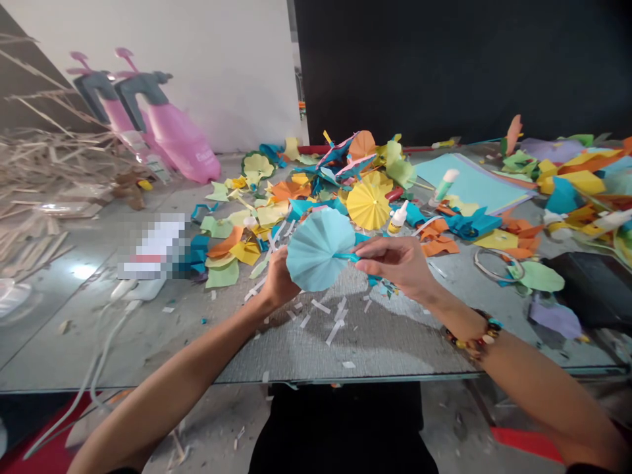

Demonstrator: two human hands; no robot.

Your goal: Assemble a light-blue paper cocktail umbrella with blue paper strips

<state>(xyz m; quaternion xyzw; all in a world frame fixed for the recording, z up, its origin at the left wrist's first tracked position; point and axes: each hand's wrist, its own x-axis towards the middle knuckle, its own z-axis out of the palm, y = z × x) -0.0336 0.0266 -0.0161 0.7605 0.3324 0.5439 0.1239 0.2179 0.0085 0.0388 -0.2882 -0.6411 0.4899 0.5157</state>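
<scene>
1. The light-blue paper disc, pleated from its centre and scalloped round the edge, was above the table.
2. The left hand gripped its edge; the right hand pinched a teal strip at its centre.
3. Two pink spray bottles and one small glue bottle stood behind, contents unclear.

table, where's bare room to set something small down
Mostly bare: the front-left patch between white cable and left forearm, and the front patch between paper strips and bracelet. Crowded: beyond the blue fan, with paper scraps, yellow fan and glue bottle.
</scene>
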